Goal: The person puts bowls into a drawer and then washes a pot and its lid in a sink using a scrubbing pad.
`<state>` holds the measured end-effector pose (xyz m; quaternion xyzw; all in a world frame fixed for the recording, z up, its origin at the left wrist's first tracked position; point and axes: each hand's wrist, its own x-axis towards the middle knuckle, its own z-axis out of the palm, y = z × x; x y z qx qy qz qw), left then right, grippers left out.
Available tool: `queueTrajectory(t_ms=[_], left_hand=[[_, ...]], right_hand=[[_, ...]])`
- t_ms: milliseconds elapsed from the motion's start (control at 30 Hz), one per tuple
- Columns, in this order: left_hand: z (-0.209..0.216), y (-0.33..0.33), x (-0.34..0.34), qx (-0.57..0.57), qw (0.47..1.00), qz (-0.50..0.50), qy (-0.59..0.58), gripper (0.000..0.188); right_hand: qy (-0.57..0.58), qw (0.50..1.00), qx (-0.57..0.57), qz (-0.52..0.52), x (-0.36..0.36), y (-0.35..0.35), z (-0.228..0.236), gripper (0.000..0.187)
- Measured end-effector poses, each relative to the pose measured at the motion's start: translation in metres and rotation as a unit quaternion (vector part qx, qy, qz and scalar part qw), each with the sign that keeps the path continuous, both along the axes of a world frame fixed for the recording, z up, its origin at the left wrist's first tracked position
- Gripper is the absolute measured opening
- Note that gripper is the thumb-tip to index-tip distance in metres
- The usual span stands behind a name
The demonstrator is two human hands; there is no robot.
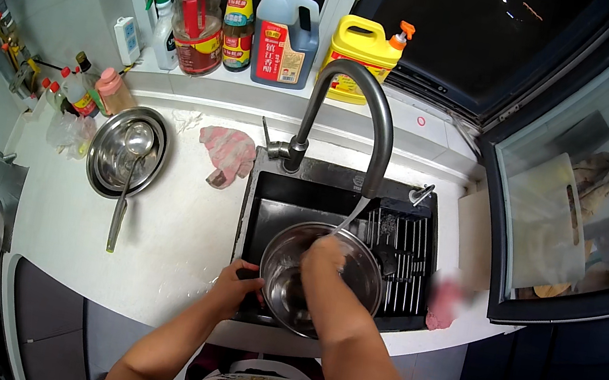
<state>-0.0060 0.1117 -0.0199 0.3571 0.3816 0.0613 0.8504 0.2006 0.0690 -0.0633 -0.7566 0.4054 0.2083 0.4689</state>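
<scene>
A shiny steel bowl (pixel 366 281) sits over the black sink (pixel 265 216), its mouth facing up. My left hand (pixel 235 286) grips the bowl's left rim, thumb near the edge and fingers along the outside. Inside the bowl is my right hand (pixel 323 257), reached in from the near side; its fingers are mostly hidden behind the back of the hand. A stream of water (pixel 353 213) runs from the dark arched faucet (pixel 384 139) onto or just beside that hand. Whether the right hand holds anything cannot be made out.
Left on the counter stands another steel bowl (pixel 102 156) with a ladle (pixel 126 188) in it. A pink-striped cloth (pixel 227 153) lies beside the sink. A drying rack (pixel 408 268) covers the sink's right part. Bottles (pixel 285 38) line the sill; an open window sash (pixel 500 247) juts in at right.
</scene>
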Motion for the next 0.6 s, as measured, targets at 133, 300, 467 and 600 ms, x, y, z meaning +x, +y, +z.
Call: queueTrajectory(t_ms=[133,300,467,600], left_hand=[[-0.003,-0.004,-0.002,0.002,1.0,0.005,-0.009,0.029],[-0.007,-0.005,-0.014,0.003,0.999,0.039,-0.004,0.031],[0.008,-0.013,-0.013,0.005,0.999,0.029,0.013,0.031],[0.006,-0.017,-0.014,0.024,0.998,0.051,0.019,0.03]], right_hand=[[0.152,0.864,0.127,0.463,-0.059,-0.011,-0.05,0.038],[0.189,0.149,0.006,0.971,-0.026,-0.131,-0.04,0.035],[-0.303,-0.092,-0.346,0.883,0.039,-0.097,0.047,0.03],[-0.411,0.186,-0.329,0.83,0.059,-0.099,0.052,0.022]])
